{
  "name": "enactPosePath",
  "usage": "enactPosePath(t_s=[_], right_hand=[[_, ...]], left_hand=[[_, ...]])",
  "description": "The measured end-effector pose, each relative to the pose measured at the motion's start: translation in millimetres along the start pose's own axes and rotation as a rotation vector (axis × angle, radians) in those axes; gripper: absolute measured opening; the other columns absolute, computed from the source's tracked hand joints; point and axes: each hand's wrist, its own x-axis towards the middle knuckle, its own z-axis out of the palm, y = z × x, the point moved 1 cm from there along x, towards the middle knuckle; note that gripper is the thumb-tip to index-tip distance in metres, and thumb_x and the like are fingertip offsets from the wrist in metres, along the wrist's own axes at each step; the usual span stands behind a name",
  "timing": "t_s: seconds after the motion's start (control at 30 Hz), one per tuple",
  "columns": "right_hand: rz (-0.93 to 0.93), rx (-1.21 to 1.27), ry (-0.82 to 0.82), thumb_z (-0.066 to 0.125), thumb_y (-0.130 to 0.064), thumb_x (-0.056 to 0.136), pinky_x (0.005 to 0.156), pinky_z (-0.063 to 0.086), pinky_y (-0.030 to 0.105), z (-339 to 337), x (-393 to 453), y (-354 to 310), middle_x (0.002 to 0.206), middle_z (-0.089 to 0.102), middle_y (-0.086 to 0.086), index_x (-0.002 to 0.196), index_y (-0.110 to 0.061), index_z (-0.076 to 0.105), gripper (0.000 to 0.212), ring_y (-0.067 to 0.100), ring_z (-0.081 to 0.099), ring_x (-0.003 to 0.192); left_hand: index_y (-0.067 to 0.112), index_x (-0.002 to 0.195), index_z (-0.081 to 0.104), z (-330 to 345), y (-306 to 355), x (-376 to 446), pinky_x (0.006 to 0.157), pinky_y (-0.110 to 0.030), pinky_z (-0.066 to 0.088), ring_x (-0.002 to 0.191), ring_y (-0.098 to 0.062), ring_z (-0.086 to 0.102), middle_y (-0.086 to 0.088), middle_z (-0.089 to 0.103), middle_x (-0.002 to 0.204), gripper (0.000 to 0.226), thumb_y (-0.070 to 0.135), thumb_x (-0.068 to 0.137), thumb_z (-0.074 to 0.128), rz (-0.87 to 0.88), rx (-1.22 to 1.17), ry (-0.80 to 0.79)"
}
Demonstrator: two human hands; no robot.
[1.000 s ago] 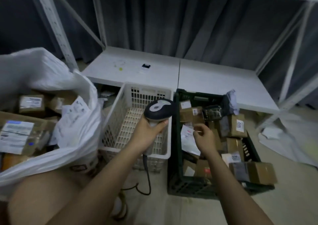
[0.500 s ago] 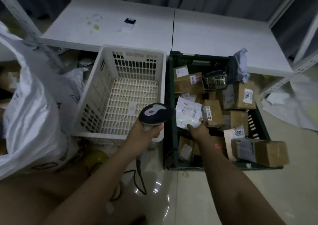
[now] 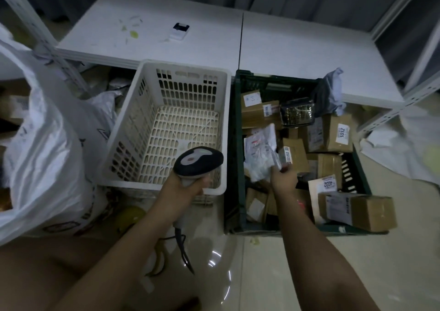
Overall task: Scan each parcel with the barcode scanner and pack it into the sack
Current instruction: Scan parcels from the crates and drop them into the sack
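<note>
A: Where are the person's hands?

B: The right hand (image 3: 283,177) pinches a white plastic parcel (image 3: 260,154) by its lower edge, just above the dark green crate (image 3: 234,156) of cardboard boxes. The left hand (image 3: 188,187) is wrapped around the handle of the barcode scanner (image 3: 198,162) (its cable trails to the floor), head aimed forward over the near rim of the white basket (image 3: 183,72).

A: And the sack?

B: The white sack (image 3: 47,156) bulges at far left, well apart from the held parcel.
</note>
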Motion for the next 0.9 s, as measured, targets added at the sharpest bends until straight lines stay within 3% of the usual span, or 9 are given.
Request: enactPosePath(t_s=[0.07,0.13,0.2,0.3,0.4,0.5,0.67,0.8,0.9], right_hand=[[-0.188,0.163,0.045,0.059,-0.005,0.089,0.073,0.042,0.027,-17.9,-17.8,-25.4,0.091,0.061,0.008,0.096,-0.011,0.060,0.009,0.028,0.061,0.091],[-0.401,0.221,0.047,0.057,-0.003,0.092,0.073,0.045,0.022,-41.4,-35.2,-48.3,0.091,0.061,0.003,0.095,-0.015,0.059,0.012,0.013,0.059,0.083],[-0.569,0.165,-0.054,0.053,-0.007,0.096,0.070,0.045,0.009,-63.6,-53.6,-71.2,0.094,0.062,-0.004,0.104,-0.014,0.062,0.013,0.000,0.057,0.084],[-0.717,-0.019,-0.286,0.052,-0.012,0.098,0.070,0.043,0.007,-82.6,-76.5,-103.3,0.095,0.064,-0.011,0.108,-0.019,0.064,0.017,-0.005,0.057,0.085],[-0.738,-0.191,-0.516,0.054,-0.016,0.098,0.073,0.046,0.016,-79.6,-103.9,-130.9,0.099,0.066,-0.012,0.110,-0.027,0.064,0.019,-0.002,0.060,0.090],[-0.742,-0.317,-0.704,0.055,-0.017,0.097,0.076,0.050,0.022,-58.6,-133.9,-149.7,0.102,0.066,-0.012,0.110,-0.030,0.063,0.020,0.005,0.062,0.094],[-0.755,-0.303,-0.799,0.058,-0.014,0.096,0.067,0.048,0.011,-18.4,-159.8,-163.9,0.095,0.067,-0.014,0.103,-0.029,0.064,0.018,-0.005,0.062,0.083],[-0.707,-0.244,-0.743,0.067,-0.027,0.090,0.070,0.054,0.031,-5.0,-162.6,-156.0,0.090,0.069,-0.004,0.100,-0.034,0.065,0.012,0.011,0.067,0.081],[-0.594,-0.188,-0.755,0.074,-0.030,0.084,0.072,0.057,0.029,-10.1,-159.1,-144.4,0.096,0.069,-0.001,0.101,-0.030,0.067,0.018,0.012,0.067,0.085]], left_hand=[[0.023,0.117,0.058,-2.5,1.4,-4.1,0.075,-0.035,0.058,0.075,-0.014,0.067,-0.002,0.069,0.096,0.038,0.008,0.084,0.071,0.006,0.005,0.015],[0.021,0.117,0.057,-3.8,3.8,-10.8,0.068,-0.024,0.056,0.071,-0.009,0.066,-0.002,0.068,0.093,0.036,0.008,0.085,0.069,0.026,-0.009,0.024],[0.016,0.118,0.058,-6.0,6.1,-16.8,0.065,-0.016,0.054,0.077,-0.013,0.066,-0.002,0.067,0.094,0.035,0.007,0.086,0.068,0.043,-0.033,0.053],[0.013,0.113,0.060,-9.4,13.8,-27.1,0.066,-0.014,0.053,0.084,-0.020,0.065,-0.001,0.067,0.091,0.030,0.004,0.085,0.068,0.100,-0.078,0.120],[0.019,0.118,0.057,-13.4,23.5,-36.3,0.074,-0.008,0.050,0.094,0.002,0.062,0.009,0.064,0.105,0.042,0.001,0.083,0.070,0.144,-0.157,0.163],[0.024,0.115,0.053,-20.1,32.4,-43.3,0.066,-0.003,0.047,0.082,0.019,0.059,0.019,0.059,0.104,0.050,-0.005,0.078,0.072,0.171,-0.236,0.175],[0.018,0.114,0.058,-38.7,30.9,-43.8,0.064,-0.005,0.048,0.084,0.010,0.063,0.015,0.062,0.102,0.050,-0.005,0.074,0.076,0.161,-0.203,0.169],[0.018,0.111,0.055,-51.2,30.3,-41.8,0.063,-0.001,0.044,0.086,0.005,0.055,0.017,0.058,0.096,0.047,-0.008,0.077,0.073,0.160,-0.196,0.242],[0.020,0.114,0.052,-56.9,30.0,-39.6,0.075,-0.010,0.044,0.092,-0.004,0.057,0.014,0.058,0.099,0.048,-0.005,0.078,0.073,0.143,-0.193,0.271]])
